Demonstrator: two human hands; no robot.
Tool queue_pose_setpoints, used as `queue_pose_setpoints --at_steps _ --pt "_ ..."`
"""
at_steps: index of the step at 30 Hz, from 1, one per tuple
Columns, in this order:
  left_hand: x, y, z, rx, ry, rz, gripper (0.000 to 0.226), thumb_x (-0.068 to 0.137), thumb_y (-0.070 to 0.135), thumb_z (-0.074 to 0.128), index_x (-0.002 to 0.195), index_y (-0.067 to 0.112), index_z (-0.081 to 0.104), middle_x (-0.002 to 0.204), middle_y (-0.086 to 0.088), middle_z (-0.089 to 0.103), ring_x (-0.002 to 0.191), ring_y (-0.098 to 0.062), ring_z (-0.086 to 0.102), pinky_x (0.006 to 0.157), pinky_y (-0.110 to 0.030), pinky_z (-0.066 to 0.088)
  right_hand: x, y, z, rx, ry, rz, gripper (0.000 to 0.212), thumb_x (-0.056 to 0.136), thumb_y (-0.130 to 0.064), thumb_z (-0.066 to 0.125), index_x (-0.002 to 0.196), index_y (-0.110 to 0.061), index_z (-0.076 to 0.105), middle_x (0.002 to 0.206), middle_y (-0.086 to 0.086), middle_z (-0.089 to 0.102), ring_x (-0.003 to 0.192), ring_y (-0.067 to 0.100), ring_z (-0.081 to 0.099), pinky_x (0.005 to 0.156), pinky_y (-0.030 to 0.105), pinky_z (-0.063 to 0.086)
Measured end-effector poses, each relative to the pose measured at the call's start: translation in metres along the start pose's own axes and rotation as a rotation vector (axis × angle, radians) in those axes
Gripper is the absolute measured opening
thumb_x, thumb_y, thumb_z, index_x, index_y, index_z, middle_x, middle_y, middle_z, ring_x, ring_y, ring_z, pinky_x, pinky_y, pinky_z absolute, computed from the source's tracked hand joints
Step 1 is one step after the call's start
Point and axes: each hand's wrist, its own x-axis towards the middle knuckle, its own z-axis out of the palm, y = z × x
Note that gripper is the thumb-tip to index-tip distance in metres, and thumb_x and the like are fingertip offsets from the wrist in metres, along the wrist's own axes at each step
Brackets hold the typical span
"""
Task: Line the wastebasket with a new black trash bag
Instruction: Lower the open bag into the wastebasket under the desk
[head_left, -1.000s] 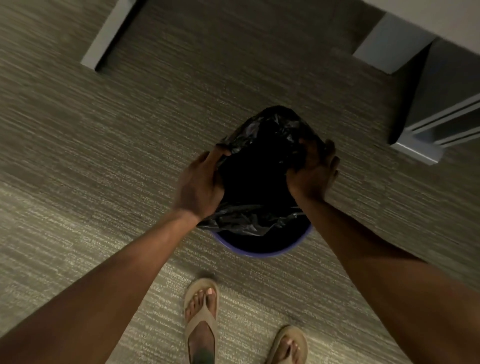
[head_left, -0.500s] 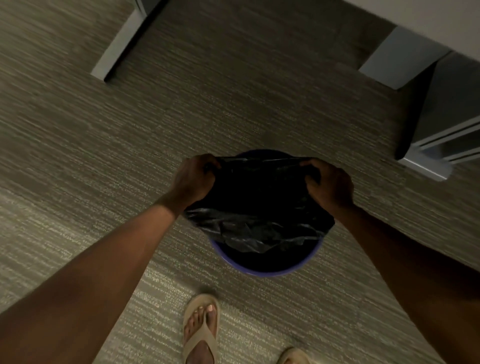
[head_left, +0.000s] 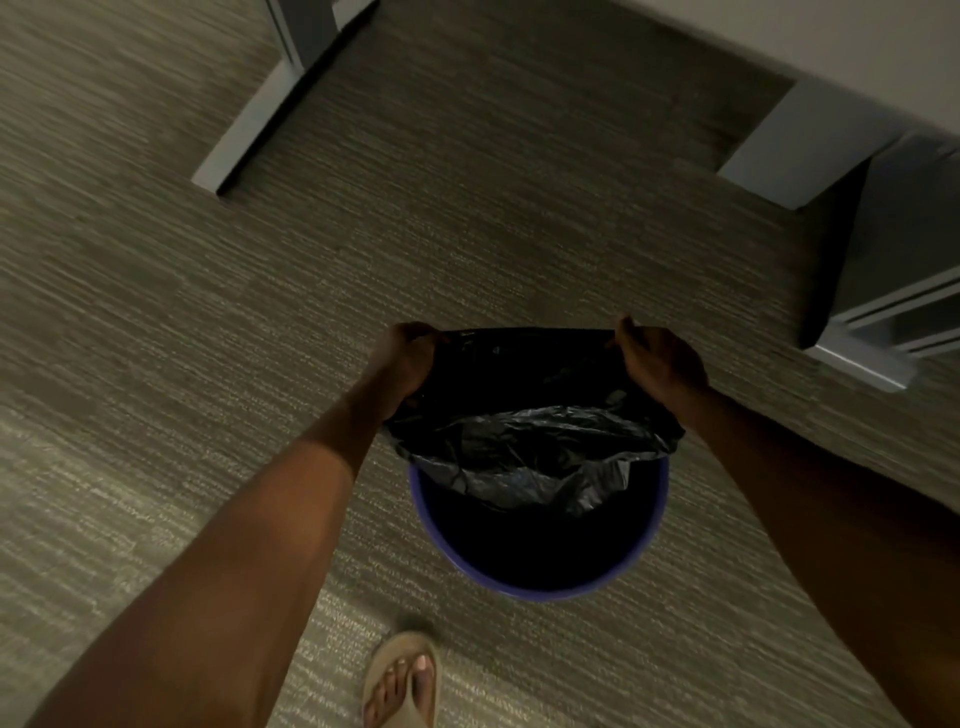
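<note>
A round blue wastebasket (head_left: 524, 590) stands on the carpet in front of me. A black trash bag (head_left: 530, 447) hangs over its far half, with its mouth stretched wide. My left hand (head_left: 408, 356) grips the bag's top edge at the left corner. At the right corner, my right hand (head_left: 657, 361) pinches the same edge. The far edge runs taut and straight between the two hands. The near side of the bag sags in wrinkles into the basket, and the basket's near rim is bare.
Grey desk legs (head_left: 249, 130) lie on the carpet at the upper left. A grey cabinet base (head_left: 878, 312) stands at the right, with a white wall (head_left: 779, 36) behind it. My sandalled foot (head_left: 402, 680) is just in front of the basket.
The bunched bag has been opened out. Both hands moved apart and away from me, pulling the far edge tight over the basket's far side.
</note>
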Motion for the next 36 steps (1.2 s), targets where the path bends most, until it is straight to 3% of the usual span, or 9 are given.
queue_pose_setpoints --at_steps 6,10,14,18,24,27,30,33,36 --pt "-0.001 -0.010 -0.003 -0.098 0.044 -0.233 0.025 0.094 0.025 0.059 0.080 0.011 0.074 0.104 -0.022 0.076 0.089 -0.033 0.073 0.082 -0.044 0.061 0.005 0.007 0.008 -0.031 0.006 0.169 0.052 0.103 -0.051 0.048 0.119 -0.009 0.075 0.124 0.021 0.072 0.115 0.039 0.067 0.098 0.041 0.052" --pt "-0.004 -0.036 -0.003 -0.175 -0.080 -0.314 0.043 0.100 0.029 0.058 0.129 -0.002 0.068 0.118 -0.018 0.069 0.084 -0.022 0.064 0.072 -0.027 0.048 -0.001 0.019 0.019 -0.057 0.011 0.279 0.064 0.106 -0.052 0.038 0.125 0.000 0.070 0.133 0.026 0.066 0.123 0.042 0.062 0.104 0.044 0.049" --pt "-0.009 -0.047 0.004 -0.102 0.000 -0.354 0.044 0.091 0.054 0.070 0.080 0.012 0.074 0.105 -0.019 0.076 0.071 -0.021 0.066 0.071 -0.030 0.053 -0.002 0.029 0.024 -0.022 0.019 0.304 0.077 0.106 -0.059 0.030 0.125 0.004 0.070 0.136 0.030 0.063 0.126 0.045 0.059 0.105 0.045 0.046" --pt "-0.017 -0.047 0.003 -0.211 -0.054 -0.310 0.072 0.069 0.092 0.058 0.076 0.023 0.080 0.079 -0.002 0.079 0.078 -0.023 0.076 0.076 -0.034 0.059 -0.006 0.034 0.031 0.024 0.046 0.213 0.078 0.109 -0.056 0.020 0.120 0.003 0.071 0.132 0.032 0.064 0.123 0.045 0.060 0.101 0.043 0.045" --pt "-0.017 -0.063 0.012 -0.369 -0.006 -0.379 0.044 0.090 0.044 0.076 0.107 0.004 0.077 0.106 -0.021 0.077 0.083 -0.028 0.073 0.068 -0.031 0.056 -0.027 0.051 0.040 0.131 0.161 0.111 0.065 0.107 -0.057 0.033 0.109 -0.003 0.070 0.120 0.030 0.066 0.094 0.037 0.066 0.077 0.033 0.039" --pt "-0.025 -0.067 0.017 -0.551 -0.045 -0.478 0.063 0.090 0.052 0.073 0.129 0.004 0.068 0.119 -0.021 0.074 0.098 -0.036 0.073 0.082 -0.044 0.061 -0.054 0.063 0.044 0.306 0.442 0.057 0.042 0.102 -0.050 0.055 0.113 -0.010 0.059 0.127 0.019 0.059 0.073 0.015 0.059 0.061 0.024 0.040" --pt "-0.034 -0.071 0.022 -0.724 0.136 -0.516 0.092 0.087 0.057 0.073 0.160 0.023 0.028 0.138 -0.010 0.057 0.123 -0.040 0.062 0.095 -0.056 0.056 -0.084 0.077 0.046 0.432 0.457 -0.062 0.040 0.099 -0.050 0.061 0.124 -0.020 0.058 0.129 0.003 0.060 0.097 0.018 0.066 0.065 0.021 0.048" --pt "-0.051 -0.080 0.024 -0.820 0.272 -0.329 0.056 0.095 0.041 0.070 0.145 0.031 0.045 0.124 -0.012 0.067 0.101 -0.031 0.070 0.060 -0.037 0.061 -0.106 0.095 0.048 0.465 0.302 -0.117 0.036 0.099 -0.039 0.065 0.131 -0.021 0.065 0.126 -0.002 0.069 0.109 0.013 0.067 0.068 0.008 0.051" --pt "-0.058 -0.094 0.024 -0.537 0.230 -0.012 0.019 0.100 0.027 0.064 0.113 0.018 0.076 0.106 -0.012 0.077 0.102 -0.039 0.073 0.068 -0.040 0.064 -0.118 0.111 0.053 0.469 0.247 -0.080 0.037 0.100 -0.032 0.066 0.135 -0.021 0.068 0.128 -0.002 0.069 0.111 0.013 0.066 0.067 0.006 0.050"
